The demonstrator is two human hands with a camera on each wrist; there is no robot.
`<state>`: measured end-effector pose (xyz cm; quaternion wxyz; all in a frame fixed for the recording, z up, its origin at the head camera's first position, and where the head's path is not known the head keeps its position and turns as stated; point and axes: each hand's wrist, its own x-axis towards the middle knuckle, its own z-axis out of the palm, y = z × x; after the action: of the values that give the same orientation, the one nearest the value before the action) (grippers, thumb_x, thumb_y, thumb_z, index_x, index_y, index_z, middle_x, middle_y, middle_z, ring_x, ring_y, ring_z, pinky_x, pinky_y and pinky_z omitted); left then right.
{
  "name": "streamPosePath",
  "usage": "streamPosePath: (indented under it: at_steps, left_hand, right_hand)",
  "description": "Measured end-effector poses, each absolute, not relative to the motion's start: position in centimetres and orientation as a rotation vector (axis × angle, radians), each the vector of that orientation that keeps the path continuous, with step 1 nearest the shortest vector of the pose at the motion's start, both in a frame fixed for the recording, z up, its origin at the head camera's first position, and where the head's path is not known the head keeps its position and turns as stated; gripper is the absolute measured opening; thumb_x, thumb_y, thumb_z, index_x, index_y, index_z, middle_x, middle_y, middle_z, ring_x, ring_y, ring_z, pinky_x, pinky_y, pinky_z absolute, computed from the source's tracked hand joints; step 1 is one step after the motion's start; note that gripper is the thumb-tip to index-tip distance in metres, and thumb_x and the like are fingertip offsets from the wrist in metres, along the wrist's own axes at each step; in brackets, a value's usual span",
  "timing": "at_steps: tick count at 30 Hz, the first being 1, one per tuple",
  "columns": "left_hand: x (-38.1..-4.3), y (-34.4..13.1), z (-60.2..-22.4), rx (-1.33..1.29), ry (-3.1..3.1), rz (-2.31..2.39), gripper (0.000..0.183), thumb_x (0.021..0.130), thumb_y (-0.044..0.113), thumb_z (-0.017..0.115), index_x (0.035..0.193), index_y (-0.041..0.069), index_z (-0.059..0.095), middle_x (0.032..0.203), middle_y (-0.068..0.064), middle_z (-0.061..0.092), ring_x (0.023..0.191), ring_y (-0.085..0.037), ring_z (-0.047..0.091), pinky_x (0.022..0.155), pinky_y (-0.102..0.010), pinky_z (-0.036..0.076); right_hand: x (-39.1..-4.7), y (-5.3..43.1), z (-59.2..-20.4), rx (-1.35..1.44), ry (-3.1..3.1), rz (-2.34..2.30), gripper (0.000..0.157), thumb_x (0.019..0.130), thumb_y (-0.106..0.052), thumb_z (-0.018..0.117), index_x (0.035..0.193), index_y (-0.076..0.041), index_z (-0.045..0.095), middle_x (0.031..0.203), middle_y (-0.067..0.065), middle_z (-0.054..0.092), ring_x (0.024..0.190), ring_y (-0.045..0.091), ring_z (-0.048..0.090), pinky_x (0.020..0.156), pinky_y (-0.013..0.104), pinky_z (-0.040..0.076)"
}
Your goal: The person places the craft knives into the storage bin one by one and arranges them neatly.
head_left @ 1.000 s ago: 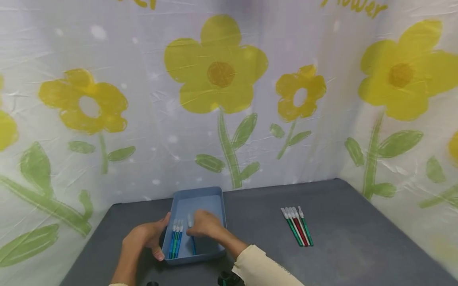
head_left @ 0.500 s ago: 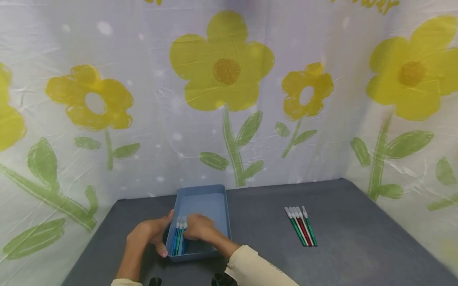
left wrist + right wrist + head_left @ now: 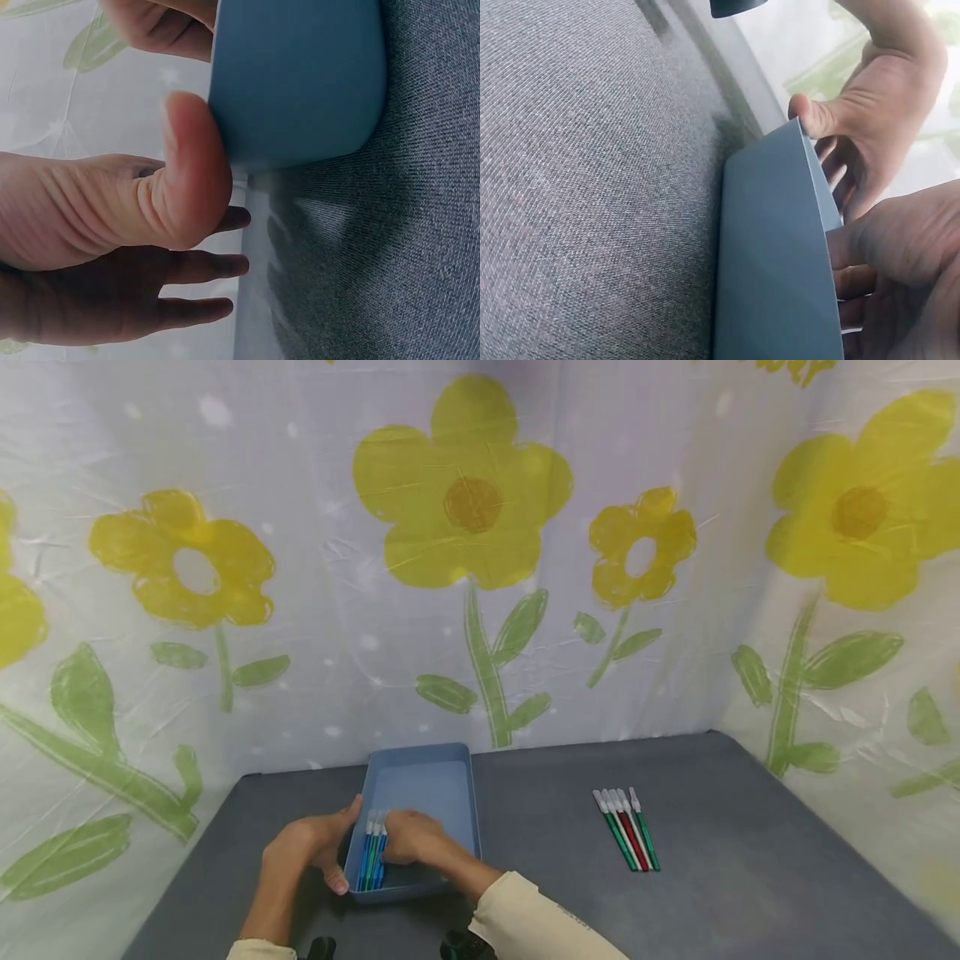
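A shallow blue tray [image 3: 431,777] lies on the dark table. Inside it, along the left wall, stand side by side several slim blue and green pen-shaped tools [image 3: 370,860] with whitish caps. My right hand [image 3: 414,837] reaches in over the near right side, fingers curled at the right end of this row, pinching a blue pen-shaped tool that it partly hides. In the right wrist view, the tray wall covers those fingertips. My left hand [image 3: 311,847] steadies the tray from outside: the thumb [image 3: 196,165] touches the near left corner, the other fingers extend along the left side.
Right of the tray, several more capped pen-shaped tools [image 3: 627,831], green, red and white, lie in a slightly fanned row on the grey cloth-covered table [image 3: 540,827]. A curtain [image 3: 330,635] painted with yellow flowers hangs behind the table. Dark objects [image 3: 465,945] show at the bottom edge.
My right hand has moved left inside the tray, bringing the blue pen-shaped tool against the row. Over the last half second it has barely moved. My left hand stays at the tray.
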<state>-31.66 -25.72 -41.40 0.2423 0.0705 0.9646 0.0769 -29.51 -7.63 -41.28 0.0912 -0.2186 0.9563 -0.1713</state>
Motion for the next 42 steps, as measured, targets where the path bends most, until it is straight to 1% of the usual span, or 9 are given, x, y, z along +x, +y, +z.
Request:
streamPosePath:
  at_steps: [5,11,16,23,24,32,37,39,42]
  left_hand:
    - [-30.7,-24.9,-39.9,0.170,2.628,0.193,0.148,0.060,0.036,0.100,0.167,0.007,0.003,0.170,-0.031,0.021,0.154,-0.052,0.030,0.121,-0.071,0.028]
    - [-30.0,-24.4,-39.0,0.160,2.651,0.172,0.139,0.064,0.027,0.100,0.165,0.001,0.009,0.168,-0.034,0.025,0.152,-0.054,0.035,0.120,-0.069,0.032]
    - [-29.8,-24.1,-38.9,0.147,2.636,0.179,0.136,0.066,0.025,0.099,0.165,-0.001,0.009,0.167,-0.036,0.024,0.153,-0.054,0.032,0.122,-0.068,0.029]
    - [-34.7,-28.0,-45.5,0.117,2.625,0.150,0.168,0.043,0.051,0.101,0.169,0.017,-0.005,0.174,-0.026,0.013,0.160,-0.048,0.022,0.123,-0.072,0.022]
    - [-34.6,-28.0,-45.4,0.116,2.622,0.157,0.167,0.047,0.049,0.101,0.169,0.019,-0.009,0.174,-0.026,0.012,0.160,-0.049,0.021,0.123,-0.072,0.021]
    - [-30.7,-24.6,-39.9,0.090,2.620,0.217,0.146,0.061,0.026,0.101,0.167,0.003,0.003,0.170,-0.035,0.016,0.156,-0.055,0.023,0.122,-0.071,0.025]
    - [-30.4,-24.4,-39.5,0.094,2.620,0.198,0.149,0.060,0.033,0.101,0.167,0.006,0.000,0.170,-0.034,0.017,0.156,-0.055,0.023,0.123,-0.070,0.023]
    - [-30.5,-24.6,-39.7,0.099,2.618,0.202,0.151,0.059,0.035,0.101,0.168,0.006,-0.001,0.170,-0.034,0.016,0.156,-0.055,0.023,0.123,-0.071,0.023]
    - [-30.9,-24.9,-40.1,0.097,2.626,0.206,0.151,0.059,0.032,0.101,0.168,0.006,-0.001,0.170,-0.034,0.017,0.155,-0.055,0.025,0.122,-0.071,0.025]
  right_hand:
    - [-29.6,-7.4,-41.3,-0.662,2.828,-0.556,0.029,0.090,-0.019,0.081,0.071,-0.013,0.060,0.061,-0.006,0.049,0.053,0.010,0.042,0.049,0.025,0.035]
    - [-29.7,-6.7,-41.2,-0.709,2.762,-0.653,0.028,0.094,-0.024,0.079,0.073,-0.012,0.064,0.058,-0.006,0.053,0.050,0.008,0.045,0.048,0.023,0.035]
    - [-29.4,-4.4,-40.1,-0.753,2.697,-0.818,0.043,0.096,-0.021,0.076,0.059,-0.013,0.055,0.049,-0.009,0.037,0.044,0.005,0.030,0.044,0.021,0.026]
    - [-29.3,0.4,-38.2,-0.822,2.712,-0.979,0.045,0.100,-0.018,0.071,0.058,-0.010,0.059,0.047,-0.010,0.028,0.044,0.005,0.021,0.046,0.021,0.019]
    - [-29.4,1.1,-38.1,-0.821,2.722,-0.996,0.044,0.100,-0.018,0.071,0.058,-0.011,0.059,0.047,-0.010,0.029,0.044,0.006,0.021,0.046,0.022,0.019]
    - [-30.0,6.4,-37.7,-0.660,2.843,-0.980,0.029,0.099,-0.020,0.072,0.075,-0.005,0.073,0.057,-0.006,0.048,0.052,0.009,0.038,0.051,0.025,0.030]
    - [-30.1,10.5,-37.6,-0.522,2.902,-0.865,0.016,0.097,-0.020,0.075,0.089,-0.006,0.080,0.074,0.004,0.071,0.058,0.012,0.049,0.055,0.028,0.037]
    - [-30.2,12.4,-37.7,-0.487,2.925,-0.818,0.016,0.096,-0.017,0.076,0.085,-0.006,0.080,0.068,0.003,0.067,0.054,0.011,0.044,0.053,0.027,0.033]
    - [-30.5,15.1,-37.8,-0.444,2.969,-0.734,0.035,0.095,-0.013,0.076,0.062,-0.010,0.065,0.053,-0.005,0.044,0.049,0.009,0.028,0.049,0.025,0.023]
